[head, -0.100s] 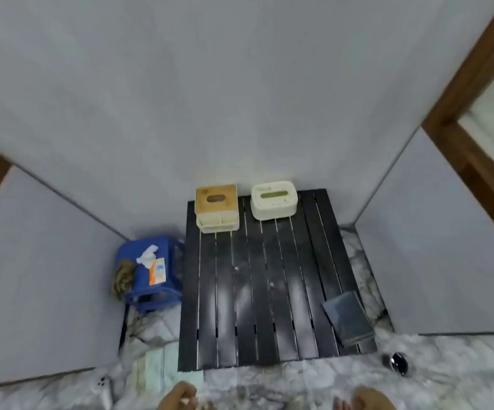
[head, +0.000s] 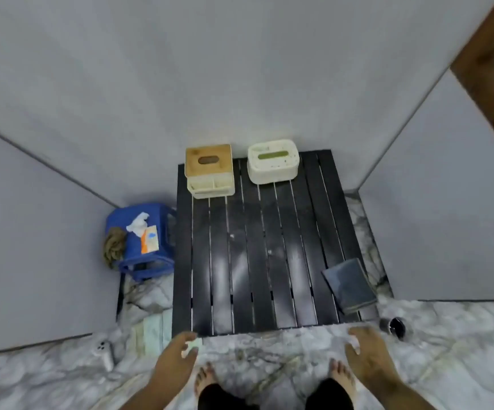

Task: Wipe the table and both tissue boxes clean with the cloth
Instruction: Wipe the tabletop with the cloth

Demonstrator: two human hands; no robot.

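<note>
The cloth (head: 349,285), dark and folded, lies on the near right corner of the black slatted table (head: 257,261). Far left, a blue stool (head: 139,241) sits beside the table. The left hand (head: 177,355) hovers just short of the near edge, something small and pale at its fingertips; the grip is unclear. At the far edge stand the wood-lidded tissue box (head: 209,170), then the white tissue box (head: 273,161). The right hand (head: 365,347) hangs relaxed, fingers loose.
</note>
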